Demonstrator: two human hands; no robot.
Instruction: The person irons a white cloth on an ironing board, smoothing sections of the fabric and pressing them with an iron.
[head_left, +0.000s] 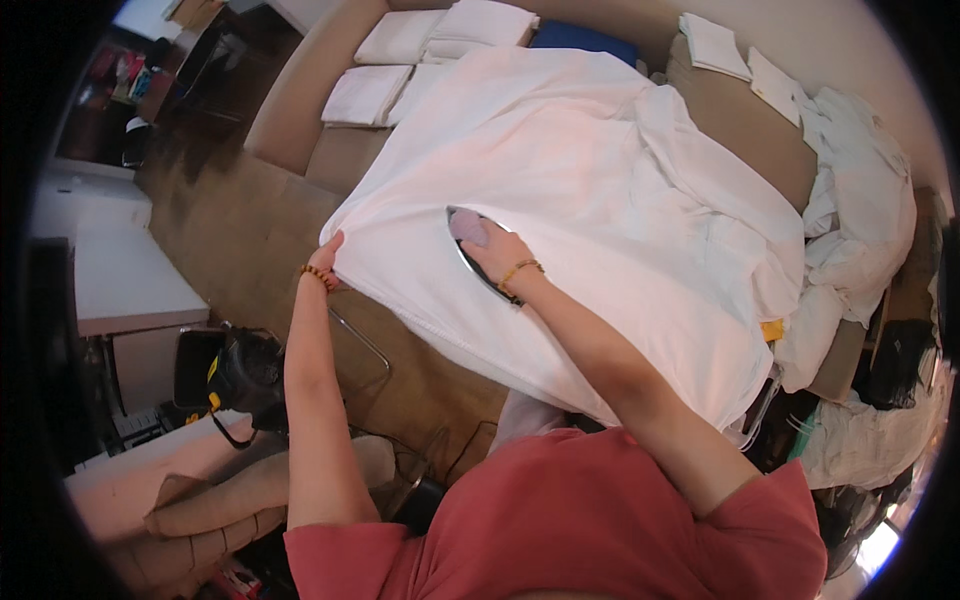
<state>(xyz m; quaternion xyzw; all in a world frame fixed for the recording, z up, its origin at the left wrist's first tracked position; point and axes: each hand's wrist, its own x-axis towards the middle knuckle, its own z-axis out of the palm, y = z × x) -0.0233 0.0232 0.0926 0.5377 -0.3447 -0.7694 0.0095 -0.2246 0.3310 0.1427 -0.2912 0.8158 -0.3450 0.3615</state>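
A large white cloth (559, 161) with an elasticated-looking edge lies spread before me over a raised surface, smooth near the iron and rumpled toward the right. My right hand (499, 251) grips the handle of a clothes iron (469, 259), whose soleplate rests on the cloth with its tip pointing up and left. Part of the handle looks wrapped in something pale purple. At the cloth's left corner, my left hand (328, 255) pinches the edge and holds it out taut. The surface under the cloth is hidden.
Behind the cloth stands a brown sofa (341, 154) with folded white linens (367, 96) and a blue folded item (585, 41). Crumpled white fabric (855, 195) is heaped at right. A white cabinet (135, 262) and a black bag (251, 367) stand at left. Cords lie on the floor (450, 390).
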